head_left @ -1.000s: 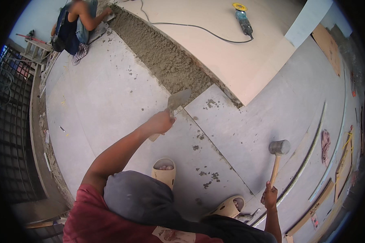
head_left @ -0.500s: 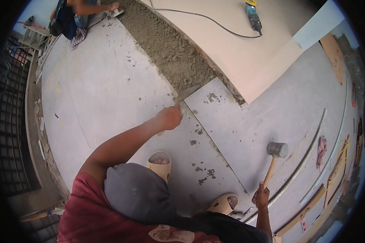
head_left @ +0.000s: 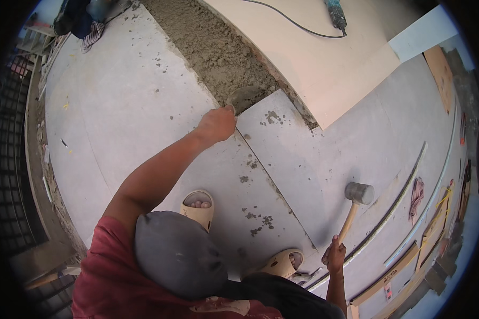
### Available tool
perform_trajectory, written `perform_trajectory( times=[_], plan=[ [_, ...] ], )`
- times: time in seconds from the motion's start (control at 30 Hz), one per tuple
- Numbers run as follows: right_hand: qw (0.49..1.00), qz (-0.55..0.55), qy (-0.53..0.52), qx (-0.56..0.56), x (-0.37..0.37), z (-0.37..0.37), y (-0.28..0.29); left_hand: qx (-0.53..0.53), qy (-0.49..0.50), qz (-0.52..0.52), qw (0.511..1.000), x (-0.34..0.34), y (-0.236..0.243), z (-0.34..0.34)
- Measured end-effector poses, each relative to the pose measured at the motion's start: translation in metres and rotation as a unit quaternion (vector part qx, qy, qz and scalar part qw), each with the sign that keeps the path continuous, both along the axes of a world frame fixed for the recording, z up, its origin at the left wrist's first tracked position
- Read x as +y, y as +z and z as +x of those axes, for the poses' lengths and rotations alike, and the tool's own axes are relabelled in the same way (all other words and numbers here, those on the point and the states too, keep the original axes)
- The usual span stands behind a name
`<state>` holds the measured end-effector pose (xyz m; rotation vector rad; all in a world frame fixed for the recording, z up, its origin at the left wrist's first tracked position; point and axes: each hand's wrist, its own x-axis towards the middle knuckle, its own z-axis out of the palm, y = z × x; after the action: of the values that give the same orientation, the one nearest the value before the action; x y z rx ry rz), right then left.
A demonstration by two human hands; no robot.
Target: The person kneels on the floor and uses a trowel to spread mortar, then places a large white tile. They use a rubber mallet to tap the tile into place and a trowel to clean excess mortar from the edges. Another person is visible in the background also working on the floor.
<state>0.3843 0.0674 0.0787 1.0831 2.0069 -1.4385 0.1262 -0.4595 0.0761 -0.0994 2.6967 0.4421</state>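
My left hand (head_left: 218, 125) is closed round the handle of a trowel (head_left: 244, 97). Its blade is in the strip of wet mortar (head_left: 207, 45), close to the end of a grey floor tile (head_left: 295, 141), and looks smeared with mortar. On the right, my right hand (head_left: 334, 256) grips the wooden handle of a rubber mallet (head_left: 359, 193). The mallet's dark head is held up above the tiled floor. Crumbs of mortar (head_left: 272, 117) dot the tile and the seam beside it.
A teal power tool (head_left: 335, 15) with a black cord lies on the beige surface (head_left: 303, 64) beyond the mortar. Another person (head_left: 82, 21) is at the far left. Long strips (head_left: 391, 215), a crumpled cloth (head_left: 417, 198) and cardboard (head_left: 388, 274) lie at right. My sandalled feet (head_left: 198, 206) stand on the tiles.
My left hand has moved the trowel forward from the tile corner into the mortar. The mallet remains in my right hand. The view has shifted, and the other person's hand has left it.
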Motion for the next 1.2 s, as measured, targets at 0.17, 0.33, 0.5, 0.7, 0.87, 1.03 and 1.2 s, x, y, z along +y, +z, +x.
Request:
perform_trajectory(
  times=[0.17,0.33,0.5,0.7,0.87,1.03,1.2],
  plan=[
    [1.0,-0.002,-0.009,-0.001,-0.004,-0.004,-0.001,0.016,0.101,-0.02,0.995,-0.08,0.019,-0.026],
    [1.0,0.009,-0.001,0.01,0.004,-0.001,-0.005,0.032,0.058,0.054,0.996,-0.046,0.027,-0.013],
    [1.0,0.004,-0.009,-0.006,-0.004,-0.004,-0.001,-0.024,0.0,0.079,0.997,0.009,0.014,0.011],
    [1.0,0.013,0.005,0.001,-0.002,-0.002,0.002,-0.045,-0.05,0.074,0.995,0.008,0.003,0.006],
    [1.0,-0.011,-0.012,-0.016,-0.006,-0.004,0.003,-0.046,-0.121,0.052,0.99,0.005,-0.011,-0.015],
    [0.999,-0.035,-0.036,-0.008,-0.018,-0.01,0.005,-0.034,-0.119,0.007,0.992,0.036,-0.048,-0.041],
    [1.0,-0.005,-0.017,0.002,-0.015,-0.012,0.009,0.009,0.061,0.13,0.99,0.023,0.008,-0.029]
  ],
)
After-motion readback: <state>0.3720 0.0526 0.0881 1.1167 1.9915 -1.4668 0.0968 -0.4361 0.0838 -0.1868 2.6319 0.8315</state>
